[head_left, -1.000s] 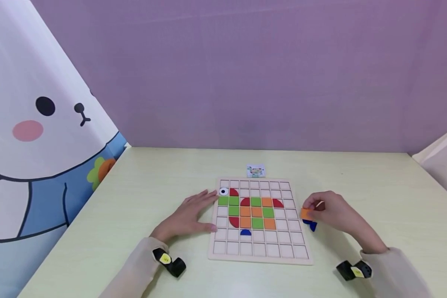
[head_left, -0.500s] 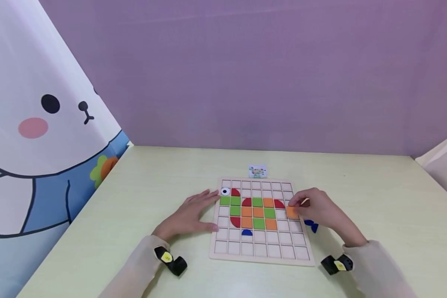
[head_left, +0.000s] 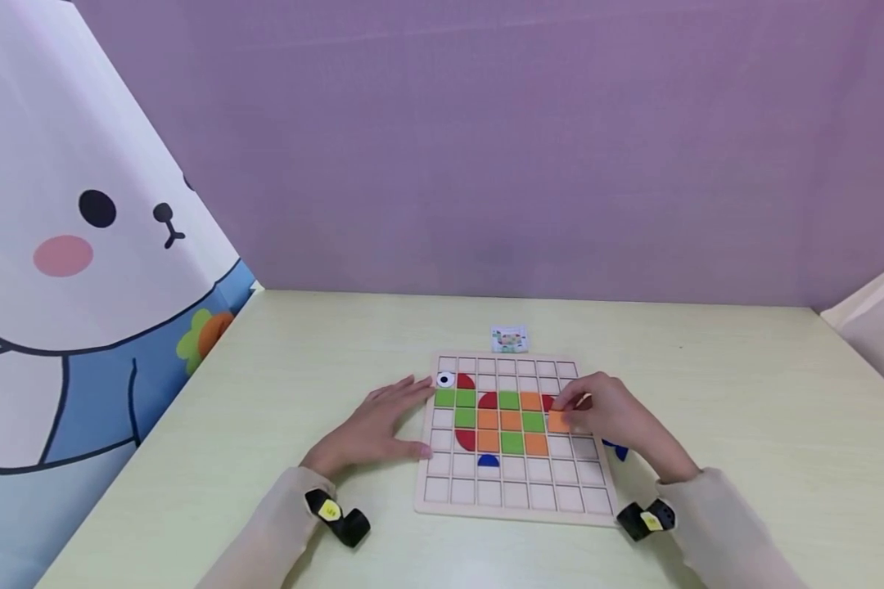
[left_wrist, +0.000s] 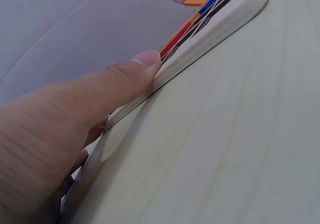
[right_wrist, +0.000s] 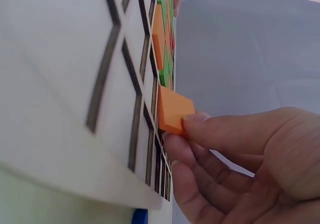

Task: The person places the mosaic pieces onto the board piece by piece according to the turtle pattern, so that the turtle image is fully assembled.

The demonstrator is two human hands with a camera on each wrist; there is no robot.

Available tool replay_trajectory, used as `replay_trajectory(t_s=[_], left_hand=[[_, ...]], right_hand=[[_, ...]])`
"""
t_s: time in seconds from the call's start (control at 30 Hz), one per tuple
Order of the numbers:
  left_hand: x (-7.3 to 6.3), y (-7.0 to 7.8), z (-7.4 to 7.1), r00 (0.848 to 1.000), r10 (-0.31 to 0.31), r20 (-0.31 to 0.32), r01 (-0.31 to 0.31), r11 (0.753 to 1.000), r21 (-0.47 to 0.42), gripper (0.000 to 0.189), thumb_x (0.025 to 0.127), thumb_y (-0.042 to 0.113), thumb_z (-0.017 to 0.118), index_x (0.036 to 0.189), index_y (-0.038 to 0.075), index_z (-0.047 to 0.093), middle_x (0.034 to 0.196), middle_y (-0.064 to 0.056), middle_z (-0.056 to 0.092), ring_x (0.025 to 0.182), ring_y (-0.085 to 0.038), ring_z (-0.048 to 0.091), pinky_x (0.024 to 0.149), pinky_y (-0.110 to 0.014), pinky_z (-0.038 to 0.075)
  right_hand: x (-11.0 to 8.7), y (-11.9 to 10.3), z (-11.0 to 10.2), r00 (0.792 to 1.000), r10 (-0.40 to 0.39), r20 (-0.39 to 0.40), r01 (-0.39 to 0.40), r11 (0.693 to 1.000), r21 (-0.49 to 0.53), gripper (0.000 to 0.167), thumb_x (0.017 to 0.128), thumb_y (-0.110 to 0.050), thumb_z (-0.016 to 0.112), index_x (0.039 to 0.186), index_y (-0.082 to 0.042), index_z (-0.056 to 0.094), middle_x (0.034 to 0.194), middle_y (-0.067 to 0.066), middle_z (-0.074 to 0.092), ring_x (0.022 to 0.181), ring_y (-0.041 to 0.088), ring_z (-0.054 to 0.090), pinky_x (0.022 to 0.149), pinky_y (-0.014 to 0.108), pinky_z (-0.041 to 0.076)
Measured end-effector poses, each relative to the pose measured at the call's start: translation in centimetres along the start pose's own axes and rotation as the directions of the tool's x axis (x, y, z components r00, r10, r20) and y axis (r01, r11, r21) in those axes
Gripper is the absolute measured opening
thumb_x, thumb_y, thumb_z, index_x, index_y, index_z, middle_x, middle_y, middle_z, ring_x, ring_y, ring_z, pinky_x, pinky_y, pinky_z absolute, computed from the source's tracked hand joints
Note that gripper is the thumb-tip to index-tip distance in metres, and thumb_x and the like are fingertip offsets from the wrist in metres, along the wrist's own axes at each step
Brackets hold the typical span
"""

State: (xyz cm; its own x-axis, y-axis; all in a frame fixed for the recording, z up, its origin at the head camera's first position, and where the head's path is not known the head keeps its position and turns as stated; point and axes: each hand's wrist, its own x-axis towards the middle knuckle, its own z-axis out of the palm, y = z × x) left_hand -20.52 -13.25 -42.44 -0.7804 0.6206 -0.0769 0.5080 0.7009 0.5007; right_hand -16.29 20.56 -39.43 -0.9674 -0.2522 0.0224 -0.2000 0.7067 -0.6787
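My right hand [head_left: 610,417] pinches an orange square tile [right_wrist: 172,112] between thumb and fingers, over the right part of a wooden grid board [head_left: 516,517]. In the head view that tile is just right of a green tile [head_left: 534,421] and below a red quarter-round tile [head_left: 547,402], which my fingers partly cover. My left hand [head_left: 372,425] rests at the board's left edge, fingers spread; its thumb [left_wrist: 145,64] touches the rim. Green, orange and red tiles fill the middle cells. A white eye tile [head_left: 445,379] sits upper left, and a blue half-round tile [head_left: 489,460] lies below.
A small picture card [head_left: 510,339] lies on the table [head_left: 324,327] behind the board. Blue pieces [head_left: 620,451] lie beside the board's right edge, partly hidden by my right hand. A purple cloth [head_left: 523,164] hangs behind the table.
My right hand has carried the orange tile leftward, from beside the board's right edge to over its cells. My left hand has stayed at the left edge.
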Motion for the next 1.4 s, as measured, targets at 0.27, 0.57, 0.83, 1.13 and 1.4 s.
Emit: replay_trajectory(t_s=[0.27, 0.57, 0.83, 1.13, 1.4], left_hand=[[0.04, -0.02, 0.16, 1.000, 0.000, -0.007, 0.000, 1.000, 0.002, 0.088, 0.078, 0.058, 0.068, 0.150, 0.024, 0.032, 0.158, 0.004, 0.024, 0.149, -0.025, 0.010, 0.118, -0.054, 0.013], [-0.05, 0.00, 0.14, 1.000, 0.006, -0.010, -0.006, 1.000, 0.008, 0.088, 0.078, 0.058, 0.068, 0.150, 0.022, 0.032, 0.158, 0.002, 0.025, 0.149, -0.027, 0.011, 0.117, -0.055, 0.013], [-0.16, 0.18, 0.03, 1.000, 0.009, -0.010, -0.009, 1.000, 0.008, 0.088, 0.079, 0.058, 0.068, 0.150, 0.022, 0.031, 0.158, 0.002, 0.025, 0.149, -0.026, 0.011, 0.118, -0.054, 0.013], [-0.24, 0.42, -0.15, 1.000, 0.019, -0.002, -0.019, 1.000, -0.010, 0.086, 0.080, 0.055, 0.068, 0.150, 0.019, 0.032, 0.158, -0.001, 0.026, 0.148, -0.028, 0.012, 0.118, -0.055, 0.013], [-0.23, 0.47, -0.11, 1.000, 0.006, -0.002, -0.006, 1.000, -0.008, 0.086, 0.080, 0.055, 0.068, 0.150, 0.020, 0.032, 0.158, 0.000, 0.025, 0.148, -0.028, 0.011, 0.118, -0.055, 0.013]], right_hand=[[0.22, 0.10, 0.32, 1.000, 0.016, 0.011, -0.016, 1.000, -0.004, 0.011, 0.080, 0.002, 0.069, 0.088, -0.005, 0.073, 0.085, 0.004, 0.065, 0.072, 0.016, 0.052, 0.062, 0.020, 0.046], [0.32, 0.42, 0.45, 1.000, 0.017, 0.017, -0.017, 1.000, 0.002, 0.011, 0.081, 0.003, 0.068, 0.089, -0.004, 0.072, 0.084, 0.004, 0.065, 0.071, 0.015, 0.051, 0.061, 0.019, 0.045], [0.17, 0.31, 0.79, 1.000, 0.026, 0.014, -0.026, 1.000, -0.017, 0.011, 0.080, 0.001, 0.070, 0.089, -0.004, 0.073, 0.087, 0.005, 0.066, 0.071, 0.014, 0.049, 0.059, 0.019, 0.041], [-0.04, 0.24, 0.84, 1.000, 0.010, -0.003, -0.010, 0.999, -0.030, 0.011, 0.080, 0.003, 0.071, 0.087, -0.004, 0.074, 0.088, 0.006, 0.067, 0.071, 0.014, 0.048, 0.059, 0.020, 0.041], [0.10, 0.23, 0.81, 1.000, 0.023, 0.003, -0.023, 0.999, -0.041, 0.011, 0.080, 0.002, 0.071, 0.088, -0.005, 0.074, 0.091, 0.007, 0.068, 0.073, 0.014, 0.051, 0.062, 0.021, 0.045]])
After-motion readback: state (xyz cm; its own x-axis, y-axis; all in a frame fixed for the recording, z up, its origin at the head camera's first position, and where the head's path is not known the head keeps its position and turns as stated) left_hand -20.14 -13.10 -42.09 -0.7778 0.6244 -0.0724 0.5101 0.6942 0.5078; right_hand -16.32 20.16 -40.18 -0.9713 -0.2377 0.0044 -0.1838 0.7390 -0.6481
